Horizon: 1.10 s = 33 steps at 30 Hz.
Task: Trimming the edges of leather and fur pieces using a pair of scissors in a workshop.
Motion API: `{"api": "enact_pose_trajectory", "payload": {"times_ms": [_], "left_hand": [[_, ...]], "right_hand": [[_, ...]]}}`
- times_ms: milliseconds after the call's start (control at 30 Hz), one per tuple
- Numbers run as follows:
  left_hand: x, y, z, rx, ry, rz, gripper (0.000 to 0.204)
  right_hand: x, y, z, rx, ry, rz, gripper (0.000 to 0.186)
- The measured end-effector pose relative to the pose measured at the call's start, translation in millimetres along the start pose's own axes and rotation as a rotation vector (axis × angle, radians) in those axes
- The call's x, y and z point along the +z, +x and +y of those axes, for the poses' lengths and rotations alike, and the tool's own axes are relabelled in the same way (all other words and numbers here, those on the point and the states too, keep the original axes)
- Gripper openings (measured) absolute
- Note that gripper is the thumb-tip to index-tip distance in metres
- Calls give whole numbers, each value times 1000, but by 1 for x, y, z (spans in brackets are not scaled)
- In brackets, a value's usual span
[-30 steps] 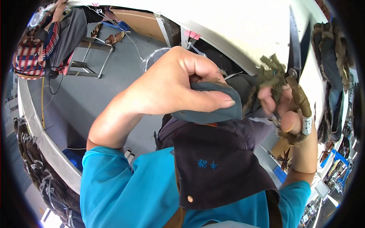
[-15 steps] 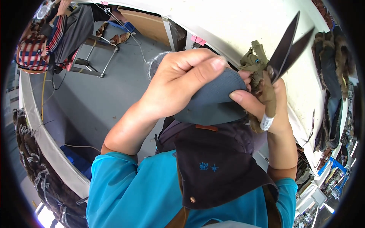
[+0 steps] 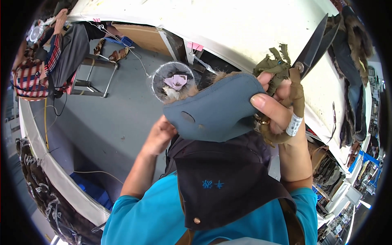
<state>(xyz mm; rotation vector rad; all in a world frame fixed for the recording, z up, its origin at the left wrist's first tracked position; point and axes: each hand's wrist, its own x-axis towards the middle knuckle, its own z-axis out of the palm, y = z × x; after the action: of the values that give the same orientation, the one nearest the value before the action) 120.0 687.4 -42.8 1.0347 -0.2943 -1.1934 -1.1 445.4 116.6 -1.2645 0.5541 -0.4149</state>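
A blue-grey fur piece (image 3: 216,112) is stretched between my hands in front of my apron. Its smooth skin side faces up, with a dark oval hole near the left end and brown fur along the far edge. My left hand (image 3: 160,135) is closed at its lower left corner, the fingertips partly hidden behind it. With thumb on top, my right hand (image 3: 277,107) pinches the right end. Large dark scissors (image 3: 312,47) also hang on my right hand, blades parted and pointing away over the table; olive cloth (image 3: 297,92) wraps their handles.
Beyond the fur piece, a plastic-lined bin (image 3: 154,79) holds scraps. A white table (image 3: 228,30) runs along the far and right sides, with dark fur strips (image 3: 347,81) at its right. Another person (image 3: 71,49) sits at the far left near a metal-legged stool (image 3: 96,77).
My left hand has come down and left from above the fur piece to its lower left corner. The piece now lies spread, showing its hole, and the bin has come into view.
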Motion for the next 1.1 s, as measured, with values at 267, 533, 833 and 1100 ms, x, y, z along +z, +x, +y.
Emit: {"api": "enact_pose_trajectory", "payload": {"times_ms": [267,533,833,1100], "left_hand": [[54,37,51,200,-290,144,46],[72,36,103,282,256,212,50],[162,31,170,1029,1339,13,64],[175,64,158,542,746,-353,18]], "right_hand": [[-13,-23,-20,-28,95,133,31],[-22,-49,-37,-53,166,92,24],[-14,-48,-33,-107,128,55,18],[-8,-47,-27,-144,152,24,15]]}}
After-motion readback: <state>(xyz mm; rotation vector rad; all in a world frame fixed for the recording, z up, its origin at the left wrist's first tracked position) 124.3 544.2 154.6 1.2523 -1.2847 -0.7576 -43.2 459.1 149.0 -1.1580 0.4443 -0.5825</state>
